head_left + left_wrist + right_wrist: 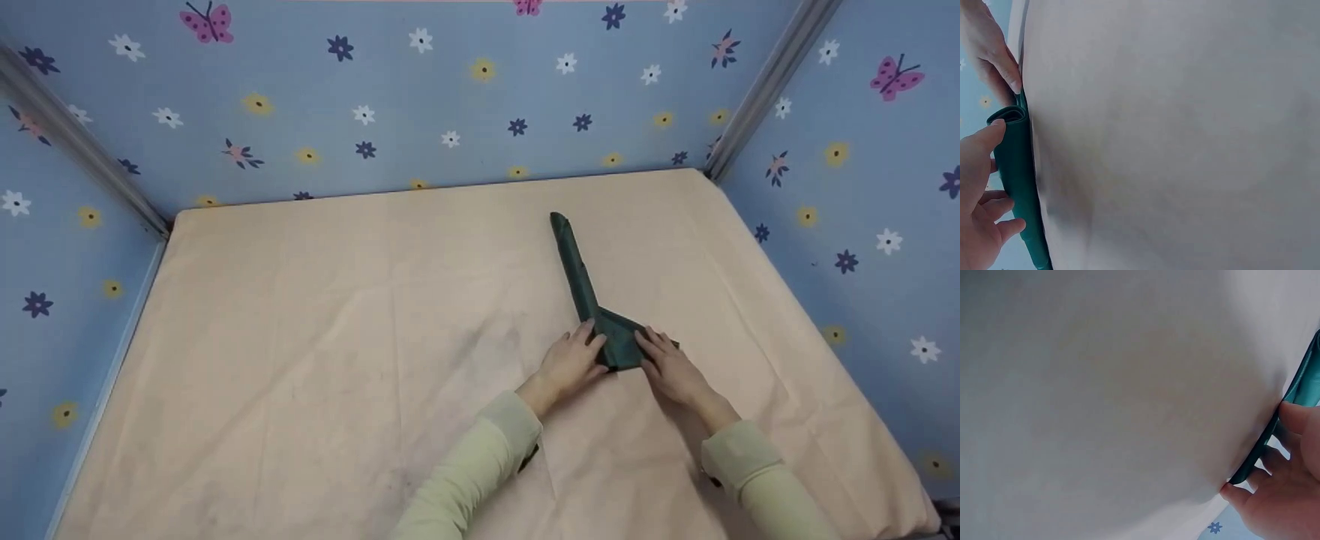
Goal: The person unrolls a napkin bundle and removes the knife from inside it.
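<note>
A dark green rolled piece of fabric (574, 270) lies on the pale cloth-covered surface, its long tube pointing away and a flat flap (621, 341) spreading to the right near its close end. My left hand (571, 363) grips the roll at that end. In the left wrist view, the thumb sits at the spiral mouth of the roll (1016, 163) and the fingers lie along its side. Over the flap's right part rests my right hand (675, 371), fingers spread. The right wrist view shows a toothed line like a zip along the green edge (1302, 374).
A creased beige cover (300, 337) spans the tabletop. Blue patterned panels (465, 97) stand along the back and both sides, with grey posts (772, 90) at the back corners. Pale green sleeves (469, 469) cover both forearms.
</note>
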`<act>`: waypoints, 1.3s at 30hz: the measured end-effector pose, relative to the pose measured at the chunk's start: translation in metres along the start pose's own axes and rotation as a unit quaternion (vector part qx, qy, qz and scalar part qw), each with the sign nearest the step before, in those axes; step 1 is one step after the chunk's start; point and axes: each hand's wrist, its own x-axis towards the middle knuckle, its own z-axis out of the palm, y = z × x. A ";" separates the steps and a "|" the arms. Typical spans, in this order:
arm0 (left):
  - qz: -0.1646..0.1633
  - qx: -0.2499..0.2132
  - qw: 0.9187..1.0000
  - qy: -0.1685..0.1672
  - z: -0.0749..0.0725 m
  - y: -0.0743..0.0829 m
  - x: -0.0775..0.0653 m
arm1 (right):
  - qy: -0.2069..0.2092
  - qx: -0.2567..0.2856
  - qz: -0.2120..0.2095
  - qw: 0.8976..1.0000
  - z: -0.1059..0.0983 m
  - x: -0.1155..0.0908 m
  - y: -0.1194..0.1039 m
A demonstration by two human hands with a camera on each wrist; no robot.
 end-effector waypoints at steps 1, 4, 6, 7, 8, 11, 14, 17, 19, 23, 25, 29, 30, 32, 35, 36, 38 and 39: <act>-0.001 0.000 1.000 0.001 0.001 -0.001 -0.001 | 0.000 0.001 0.000 1.000 0.000 0.000 0.000; -0.004 -0.001 1.000 0.001 0.004 -0.003 -0.004 | 0.002 0.005 0.002 1.000 0.000 0.000 0.000; -0.009 -0.002 1.000 -0.005 0.005 -0.004 -0.006 | 0.000 0.007 0.002 1.000 0.000 -0.001 0.000; -0.011 -0.002 1.000 -0.007 0.005 -0.004 -0.006 | 0.000 0.008 0.001 1.000 0.000 -0.001 0.000; -0.012 -0.001 1.000 -0.009 0.005 -0.004 -0.007 | 0.000 0.008 0.000 1.000 0.000 -0.001 0.000; -0.014 0.006 1.000 -0.013 0.004 -0.004 -0.009 | -0.001 0.006 -0.004 1.000 0.001 -0.001 0.001; -0.013 0.006 1.000 -0.015 0.003 -0.004 -0.009 | -0.001 0.006 -0.004 1.000 0.001 -0.001 0.001; -0.014 0.009 1.000 -0.022 0.002 -0.004 -0.009 | -0.003 0.006 -0.001 1.000 0.001 -0.001 0.001; -0.015 0.008 1.000 -0.024 0.001 -0.004 -0.008 | -0.003 0.006 0.001 1.000 0.001 0.000 0.001; -0.019 0.007 0.999 -0.027 0.000 -0.003 -0.006 | 0.005 0.004 -0.005 1.000 0.000 0.000 0.000; -0.023 0.005 0.999 -0.029 0.000 -0.002 -0.004 | 0.011 0.007 -0.009 1.000 0.000 -0.001 0.000; -0.030 0.001 0.999 -0.034 -0.001 -0.001 -0.001 | 0.016 0.007 -0.017 1.000 -0.001 0.000 0.000; -0.031 -0.001 0.999 -0.035 -0.001 -0.001 0.000 | 0.014 0.007 -0.015 1.000 -0.001 0.000 0.000; -0.033 -0.003 0.999 -0.038 -0.001 0.000 0.002 | 0.009 0.005 -0.013 1.000 0.000 -0.001 0.000; -0.035 -0.003 0.998 -0.043 -0.001 0.001 0.005 | 0.005 0.004 -0.008 1.000 0.000 -0.001 0.000; -0.036 -0.004 0.998 -0.045 -0.001 0.001 0.007 | 0.005 0.003 -0.007 1.000 0.000 -0.001 0.000; -0.038 -0.007 0.998 -0.047 -0.001 0.002 0.009 | 0.010 0.000 -0.011 1.000 0.000 -0.001 0.000; -0.039 -0.008 0.998 -0.049 -0.001 0.003 0.011 | 0.013 -0.002 -0.013 1.000 0.000 -0.001 0.000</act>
